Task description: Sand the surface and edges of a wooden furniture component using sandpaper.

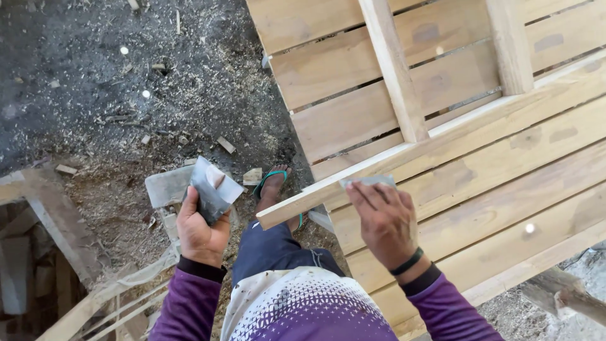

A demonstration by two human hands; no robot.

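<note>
Seen from above, looking down past a purple-sleeved torso. Left hand (201,232), near left, closed around a folded grey sheet (213,188), likely sandpaper, held up over the sawdust-covered ground (158,82). Right hand (385,221), near centre, fingers flat and pressing a small grey piece (368,182) of the same stuff against the near edge rail (442,142) of a pale wooden slatted frame (492,183); not so much gripped as pinned under the fingertips. Black band on the right wrist.

Frame filling the right half of the scene, tilted, planks running from near left up to far right, two upright battens (394,69) crossing the far planks. Several darker, greyish patches on the planks, possibly filler or marks; hard to tell at this distance. Wood bare and unfinished everywhere in view, with no coating or colour on it.

One bare foot in a green-strapped sandal (273,183) between the two hands, beside the frame's corner. Offcuts and wood chips scattered at far left; loose slats and scrap timber (95,297) at near left.

As for progress: rubbing piece sitting at the near left end of the rail, the long run of rail toward the far right and the broad planks below apparently untouched, patches showing. Judged from this, early in the smoothing, with most of the surface left.
</note>
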